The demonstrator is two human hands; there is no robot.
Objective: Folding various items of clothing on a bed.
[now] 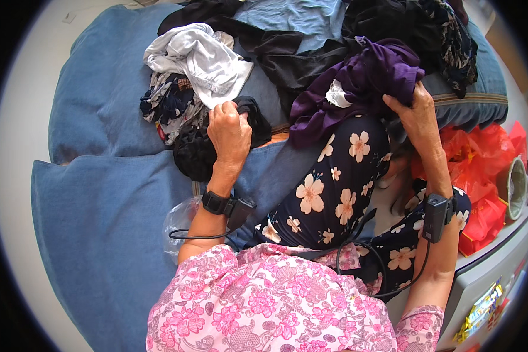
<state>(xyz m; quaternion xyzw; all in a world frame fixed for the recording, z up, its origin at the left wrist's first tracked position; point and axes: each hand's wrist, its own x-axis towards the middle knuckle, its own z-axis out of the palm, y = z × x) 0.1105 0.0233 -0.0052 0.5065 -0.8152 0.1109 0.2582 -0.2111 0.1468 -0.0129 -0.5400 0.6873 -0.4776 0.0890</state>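
My right hand grips the edge of a dark purple garment, thumb toward me and fingers behind the cloth. The garment drapes over my raised knee, and a small white piece shows on it. My left hand is closed, knuckles up, between a pale grey-white garment and a crumpled black cloth. What its fingers hold is hidden. Under the white garment lies a dark patterned cloth, heaped with other fabric.
Blue sofa cushions bear the clothes. Black garments and a light blue one lie at the back. Red plastic bags and a roll-shaped object stand at right. Clear plastic lies by my left forearm. Cables hang from both wrist devices.
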